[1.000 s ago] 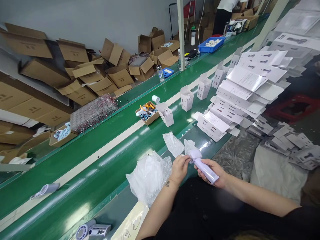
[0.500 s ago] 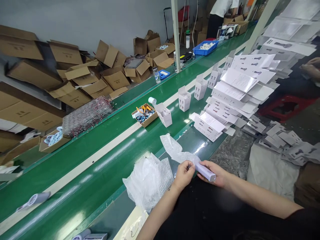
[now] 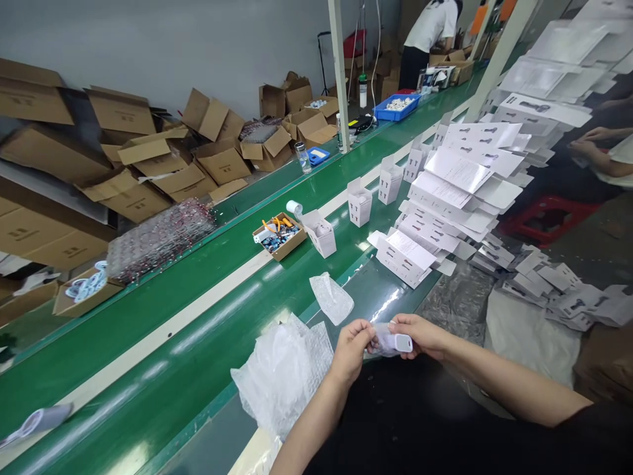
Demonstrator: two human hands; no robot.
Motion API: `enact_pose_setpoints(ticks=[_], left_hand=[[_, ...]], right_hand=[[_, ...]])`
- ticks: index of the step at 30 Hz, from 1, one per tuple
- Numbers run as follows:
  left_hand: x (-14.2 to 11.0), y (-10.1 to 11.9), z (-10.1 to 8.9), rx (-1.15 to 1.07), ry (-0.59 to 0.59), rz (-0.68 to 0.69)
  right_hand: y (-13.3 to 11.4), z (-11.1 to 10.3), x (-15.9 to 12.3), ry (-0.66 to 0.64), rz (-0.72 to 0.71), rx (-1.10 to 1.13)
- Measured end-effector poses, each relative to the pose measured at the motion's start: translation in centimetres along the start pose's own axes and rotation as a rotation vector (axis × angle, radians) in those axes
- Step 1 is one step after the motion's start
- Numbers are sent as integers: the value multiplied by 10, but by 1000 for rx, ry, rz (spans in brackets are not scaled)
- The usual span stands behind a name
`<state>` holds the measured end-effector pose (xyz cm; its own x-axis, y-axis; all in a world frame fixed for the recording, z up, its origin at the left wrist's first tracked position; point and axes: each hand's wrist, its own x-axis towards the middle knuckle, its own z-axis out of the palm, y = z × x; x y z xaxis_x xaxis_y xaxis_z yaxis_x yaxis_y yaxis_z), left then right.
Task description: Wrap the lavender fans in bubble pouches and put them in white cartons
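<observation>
A lavender handheld device (image 3: 403, 343) is partly inside a clear bubble-wrap bag (image 3: 382, 338), its pale end facing me. My right hand (image 3: 420, 335) is closed around the device from the right. On the other side, my left hand (image 3: 354, 348) pinches the bag between thumb and fingers. Another bubble-wrap bag (image 3: 332, 298) lies flat on the bench just beyond my left hand. A heap of bubble-wrap bags (image 3: 284, 376) sits left of my left forearm.
Stacked printed cartons (image 3: 445, 191) rise at the right. Open white boxes (image 3: 360, 202) and a cardboard tray of small parts (image 3: 280, 236) stand on the green conveyor (image 3: 198, 356). A lavender device (image 3: 47, 419) lies at far left. Co-worker's hands (image 3: 591, 142) show at right.
The device has turned so its end faces me, with the bag around it gathered shorter. A bag beyond my hands now lies apart on the bench. The view has shifted slightly.
</observation>
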<state>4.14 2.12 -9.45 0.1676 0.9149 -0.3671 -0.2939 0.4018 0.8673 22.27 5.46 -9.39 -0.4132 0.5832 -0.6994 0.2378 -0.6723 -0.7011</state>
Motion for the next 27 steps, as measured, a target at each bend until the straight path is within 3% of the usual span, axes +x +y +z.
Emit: enact_pose_setpoints(ticks=[2, 6, 8, 13, 15, 17, 19, 21, 22, 25, 27], left_hand=[[-4, 0, -4, 56, 6, 35], [-15, 0, -14, 224, -90, 12], [-15, 3, -19, 259, -68, 52], [11, 5, -18, 560, 28, 249], [26, 2, -10, 672, 53, 275], [37, -1, -3, 648, 148, 287], [42, -1, -2, 494, 304, 237], [40, 0, -8, 273, 448, 159], [37, 1, -13, 167, 506, 132], [27, 1, -28, -63, 616, 105], [21, 1, -35, -161, 678, 121]], right_hand=[[-10, -9, -2, 57, -213, -333], [-34, -26, -10, 242, -615, -943], [-47, -31, -11, 261, -688, -1046], [-75, -27, 5, 82, -788, -939], [-85, -27, 19, 12, -781, -881], [-100, -39, 35, -2, -731, -834], [-120, -65, 57, 137, -670, -859], [-140, -97, 82, 439, -591, -987], [-148, -111, 95, 537, -475, -1088], [-161, -137, 128, 565, -176, -1343], [-161, -138, 137, 547, -117, -1414]])
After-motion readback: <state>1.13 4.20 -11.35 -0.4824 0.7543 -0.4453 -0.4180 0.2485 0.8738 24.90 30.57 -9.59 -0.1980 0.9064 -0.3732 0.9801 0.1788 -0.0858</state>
